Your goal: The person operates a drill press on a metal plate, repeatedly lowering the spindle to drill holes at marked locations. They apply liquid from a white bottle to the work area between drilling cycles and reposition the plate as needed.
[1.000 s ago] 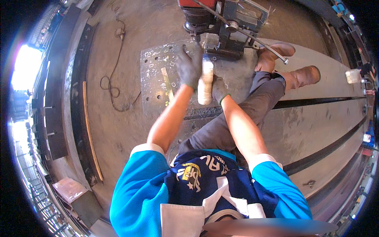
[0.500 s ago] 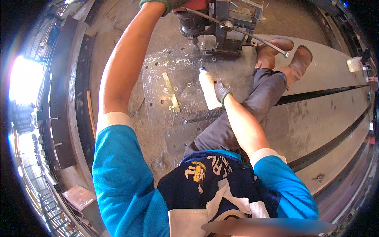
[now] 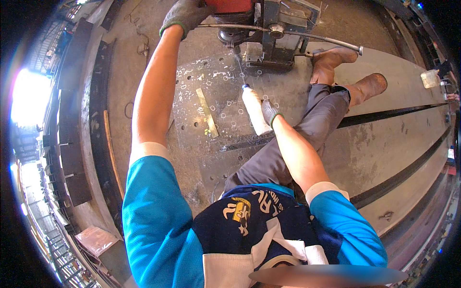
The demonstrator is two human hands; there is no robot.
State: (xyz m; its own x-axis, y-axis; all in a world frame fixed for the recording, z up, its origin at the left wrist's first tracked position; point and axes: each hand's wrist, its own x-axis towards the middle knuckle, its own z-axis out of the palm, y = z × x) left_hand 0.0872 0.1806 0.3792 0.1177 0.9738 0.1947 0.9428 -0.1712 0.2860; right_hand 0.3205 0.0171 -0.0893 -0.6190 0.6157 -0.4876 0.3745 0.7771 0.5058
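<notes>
My left hand [image 3: 186,15], in a dark knit glove with a green cuff, is closed at the left end of a long metal lever bar [image 3: 319,38]. The bar crosses the hub of a drill press [image 3: 280,26] with a red top. Below the press's chuck [image 3: 236,48], the drilling spot lies on a dark steel plate [image 3: 189,103] with holes and chalk circles. My right hand [image 3: 270,111], gloved too, grips a white squeeze bottle [image 3: 254,108] from its right side. The bottle tilts, its dark cap and thin nozzle toward the chuck; its contents are hidden.
A flat yellowish metal strip [image 3: 207,113] lies on the plate left of the bottle. My bent legs and brown boots [image 3: 367,89] rest to the right on long steel beams [image 3: 384,137]. A whitish container [image 3: 430,78] stands at the far right. Dark beams [image 3: 74,120] run along the left.
My left hand has come nearer and slightly left, and the lever bar has turned with it, its right end rising in the picture. The right hand and bottle have barely moved. One boot has shifted.
</notes>
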